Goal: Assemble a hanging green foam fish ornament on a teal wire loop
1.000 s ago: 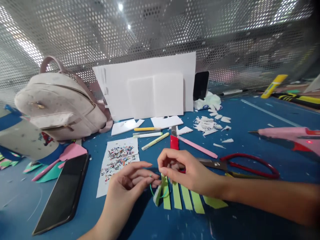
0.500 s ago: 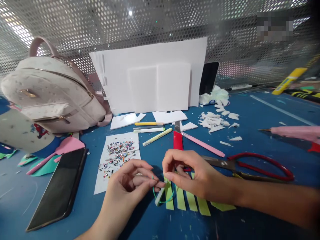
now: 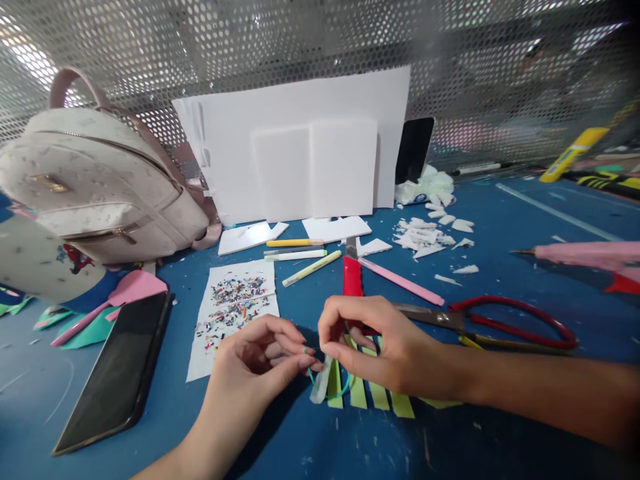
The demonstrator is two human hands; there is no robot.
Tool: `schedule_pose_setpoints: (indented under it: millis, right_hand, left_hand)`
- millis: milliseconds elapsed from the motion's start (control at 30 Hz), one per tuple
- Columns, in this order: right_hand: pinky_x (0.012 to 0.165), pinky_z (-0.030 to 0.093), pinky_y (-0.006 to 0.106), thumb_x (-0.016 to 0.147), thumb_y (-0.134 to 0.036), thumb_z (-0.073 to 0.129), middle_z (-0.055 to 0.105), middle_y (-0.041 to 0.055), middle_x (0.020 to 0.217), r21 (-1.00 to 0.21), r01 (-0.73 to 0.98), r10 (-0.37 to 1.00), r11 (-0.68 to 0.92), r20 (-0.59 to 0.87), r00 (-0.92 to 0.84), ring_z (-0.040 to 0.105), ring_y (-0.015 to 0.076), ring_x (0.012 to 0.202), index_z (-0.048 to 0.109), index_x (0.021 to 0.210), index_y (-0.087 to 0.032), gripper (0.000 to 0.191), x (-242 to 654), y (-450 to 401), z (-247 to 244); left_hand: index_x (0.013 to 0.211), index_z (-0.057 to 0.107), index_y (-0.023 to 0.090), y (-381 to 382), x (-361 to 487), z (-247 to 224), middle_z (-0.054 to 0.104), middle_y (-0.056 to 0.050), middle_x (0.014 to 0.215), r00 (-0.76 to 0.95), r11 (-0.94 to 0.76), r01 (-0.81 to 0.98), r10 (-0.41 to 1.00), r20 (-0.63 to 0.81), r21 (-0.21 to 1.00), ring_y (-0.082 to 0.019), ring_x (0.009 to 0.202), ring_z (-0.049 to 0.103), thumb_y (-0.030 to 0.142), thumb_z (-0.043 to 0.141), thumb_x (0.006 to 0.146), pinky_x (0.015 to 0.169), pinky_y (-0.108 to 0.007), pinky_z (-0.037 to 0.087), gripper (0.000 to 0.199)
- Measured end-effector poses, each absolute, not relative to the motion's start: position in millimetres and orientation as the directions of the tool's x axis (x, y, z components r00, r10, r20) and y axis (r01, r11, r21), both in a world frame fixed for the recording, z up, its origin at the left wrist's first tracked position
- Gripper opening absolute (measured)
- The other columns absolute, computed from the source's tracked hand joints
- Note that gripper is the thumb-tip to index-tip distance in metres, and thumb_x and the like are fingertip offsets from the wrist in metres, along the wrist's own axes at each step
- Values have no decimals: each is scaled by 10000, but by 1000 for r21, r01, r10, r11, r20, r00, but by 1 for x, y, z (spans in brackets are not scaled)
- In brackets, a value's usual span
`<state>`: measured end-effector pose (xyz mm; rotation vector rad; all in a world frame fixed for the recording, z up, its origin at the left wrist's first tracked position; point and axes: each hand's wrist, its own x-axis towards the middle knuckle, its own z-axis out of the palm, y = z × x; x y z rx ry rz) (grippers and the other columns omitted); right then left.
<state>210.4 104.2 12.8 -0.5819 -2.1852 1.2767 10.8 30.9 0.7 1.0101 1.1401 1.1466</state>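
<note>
My left hand (image 3: pixel 260 363) pinches one end of a thin green wire (image 3: pixel 327 395) between thumb and forefinger. My right hand (image 3: pixel 380 343) pinches a small pale strip (image 3: pixel 321 389) that hangs down where the wire loops under it. Both hands hover just above several light green paper strips (image 3: pixel 380 397) lying side by side on the blue table (image 3: pixel 500 407). A red-handled cutter (image 3: pixel 353 277) lies right behind my right hand.
Red-handled scissors (image 3: pixel 500 323) lie to the right, a pink glue gun (image 3: pixel 590 257) further right. A black phone (image 3: pixel 117 370) and a white sheet with coloured bits (image 3: pixel 235 310) sit left. A backpack (image 3: pixel 100 187), white boards (image 3: pixel 300 153), pens (image 3: pixel 310 267) and white scraps (image 3: pixel 430 237) stand behind.
My hands stay together over the green strips, with the pale strip now hanging lower from my right fingers. The view has shifted slightly as my head moved.
</note>
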Motion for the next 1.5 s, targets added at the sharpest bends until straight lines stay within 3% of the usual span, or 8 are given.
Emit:
schedule_pose_setpoints:
  millis: [233,1500]
  right_hand:
    - [501,339,207,860,-99,606,593,-41,771,-861,76,596,502,281,-752,418,61,590,606,840,-168,72,208,103,14]
    - [549,374,208,837,-68,602,589,-38,765,-851,87,580,518,275,-767,467,75,620,607,846,-165,98,207,102,15]
  left_hand:
    - [839,680,175,31,13,-1,759,15,718,50,135,-176,990,-128,975,-89,698,750,139,795,795,673,-110,566,128]
    - [762,651,167,29,16,2,716,30,679,38,104,-101,994,-100,989,-81,637,713,109,789,763,610,-123,543,149]
